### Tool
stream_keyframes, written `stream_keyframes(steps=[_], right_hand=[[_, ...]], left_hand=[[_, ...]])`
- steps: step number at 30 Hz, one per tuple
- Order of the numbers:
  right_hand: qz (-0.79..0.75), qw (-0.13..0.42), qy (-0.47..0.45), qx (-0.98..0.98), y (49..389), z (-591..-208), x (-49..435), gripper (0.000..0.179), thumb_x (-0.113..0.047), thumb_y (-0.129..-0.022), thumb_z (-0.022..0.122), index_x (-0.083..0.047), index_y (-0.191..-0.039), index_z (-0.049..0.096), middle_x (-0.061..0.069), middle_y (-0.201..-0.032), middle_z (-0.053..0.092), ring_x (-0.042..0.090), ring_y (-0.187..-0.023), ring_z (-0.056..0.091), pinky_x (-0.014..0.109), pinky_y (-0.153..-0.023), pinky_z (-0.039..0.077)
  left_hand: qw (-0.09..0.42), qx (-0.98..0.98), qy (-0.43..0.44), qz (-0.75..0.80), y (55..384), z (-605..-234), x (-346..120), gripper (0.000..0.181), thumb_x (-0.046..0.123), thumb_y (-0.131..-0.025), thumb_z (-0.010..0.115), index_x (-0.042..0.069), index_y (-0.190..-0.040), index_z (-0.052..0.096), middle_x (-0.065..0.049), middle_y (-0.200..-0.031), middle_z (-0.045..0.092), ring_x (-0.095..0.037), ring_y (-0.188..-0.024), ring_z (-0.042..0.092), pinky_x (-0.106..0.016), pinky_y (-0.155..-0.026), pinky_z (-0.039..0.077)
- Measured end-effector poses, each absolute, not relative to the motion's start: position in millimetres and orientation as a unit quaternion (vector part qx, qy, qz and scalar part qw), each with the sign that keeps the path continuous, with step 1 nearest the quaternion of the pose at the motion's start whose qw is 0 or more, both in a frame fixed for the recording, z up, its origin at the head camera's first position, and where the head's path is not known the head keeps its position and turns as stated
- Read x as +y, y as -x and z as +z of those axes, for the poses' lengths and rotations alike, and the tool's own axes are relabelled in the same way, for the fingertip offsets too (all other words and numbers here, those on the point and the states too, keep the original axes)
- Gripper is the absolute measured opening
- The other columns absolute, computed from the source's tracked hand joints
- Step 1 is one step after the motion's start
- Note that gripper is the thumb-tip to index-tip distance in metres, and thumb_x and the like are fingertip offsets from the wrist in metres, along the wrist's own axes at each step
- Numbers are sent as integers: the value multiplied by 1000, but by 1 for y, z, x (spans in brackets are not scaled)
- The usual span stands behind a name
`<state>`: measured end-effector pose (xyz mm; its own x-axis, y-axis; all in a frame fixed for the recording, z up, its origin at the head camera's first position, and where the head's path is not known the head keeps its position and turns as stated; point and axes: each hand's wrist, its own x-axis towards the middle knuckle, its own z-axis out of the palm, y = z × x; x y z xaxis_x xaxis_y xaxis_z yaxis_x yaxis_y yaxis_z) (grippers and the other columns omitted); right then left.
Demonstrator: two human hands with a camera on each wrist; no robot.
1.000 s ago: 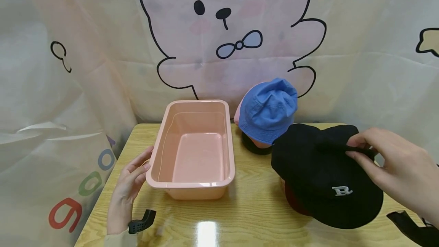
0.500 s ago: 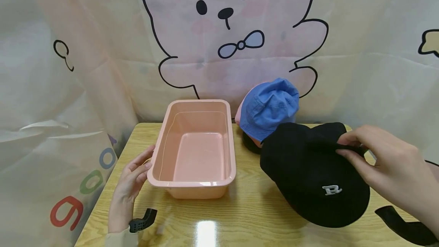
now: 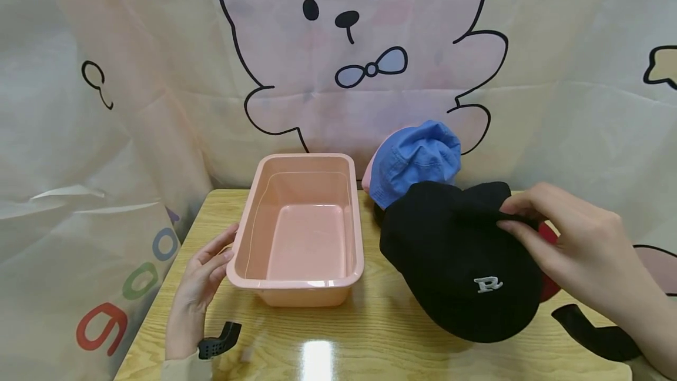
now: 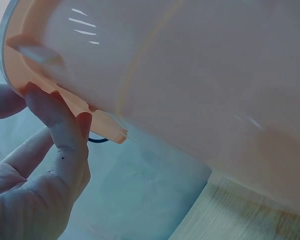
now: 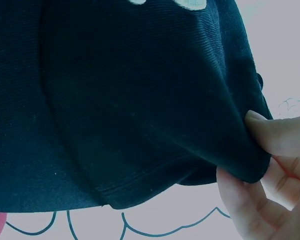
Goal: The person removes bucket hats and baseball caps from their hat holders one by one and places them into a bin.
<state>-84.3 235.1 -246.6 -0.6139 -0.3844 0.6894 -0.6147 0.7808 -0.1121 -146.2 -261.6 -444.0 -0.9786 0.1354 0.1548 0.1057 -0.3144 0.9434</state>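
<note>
Head view: right hand pinched black cap, cap extending left of hand; blue hat beyond, partly hidden: low sweep risked knocking it. Relaxed left hand touched pink basin to its right. Left wrist view: fingers met basin edge; uneven push risked shifting it. Right wrist view: pinch held mere fold; loosened grip risked dropping cap.
</note>
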Motion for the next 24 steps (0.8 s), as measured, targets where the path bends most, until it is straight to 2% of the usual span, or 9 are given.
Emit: stream_keyframes(steps=[1,2,4,6,15,24], right_hand=[[173,337,-282,-881,85,-246,233,15,-24,-85,73,-11,-89,68,-6,-83,64,-14,-80,47,5,-70,39],[174,337,-280,-882,85,-245,232,15,-15,-79,78,-11,-88,68,-6,-83,65,-14,-81,47,4,-72,39],[174,336,-274,-884,86,-243,229,20,-9,-74,81,-10,-88,67,-6,-82,64,-15,-81,47,3,-73,38],[173,340,-272,-884,88,-242,225,39,10,-57,82,-9,-88,67,-5,-82,65,-15,-81,47,3,-73,38],[197,343,-273,-877,97,-240,216,40,13,-58,82,-8,-90,68,-1,-83,68,-14,-82,50,1,-78,39],[234,348,-286,-861,108,-232,200,38,14,-60,81,-8,-89,68,-3,-83,66,-12,-79,51,2,-71,42]], left_hand=[[9,585,-102,804,146,-444,-262,44,-4,-96,45,10,-135,56,6,-121,64,-8,-107,65,-22,-86,55],[9,584,-101,805,146,-444,-261,43,-4,-96,45,10,-135,56,6,-121,64,-8,-107,65,-22,-86,55],[10,583,-100,806,146,-443,-261,43,-4,-96,45,10,-135,56,6,-121,64,-8,-107,65,-22,-86,55],[9,582,-98,807,146,-442,-261,43,-4,-96,45,10,-135,56,6,-121,64,-8,-107,65,-22,-86,55],[12,582,-89,808,146,-439,-259,42,-3,-96,46,11,-134,57,6,-121,64,-8,-106,65,-22,-87,54],[9,584,-97,806,145,-440,-261,42,-3,-96,46,12,-134,57,6,-122,64,-8,-108,65,-22,-87,54]])
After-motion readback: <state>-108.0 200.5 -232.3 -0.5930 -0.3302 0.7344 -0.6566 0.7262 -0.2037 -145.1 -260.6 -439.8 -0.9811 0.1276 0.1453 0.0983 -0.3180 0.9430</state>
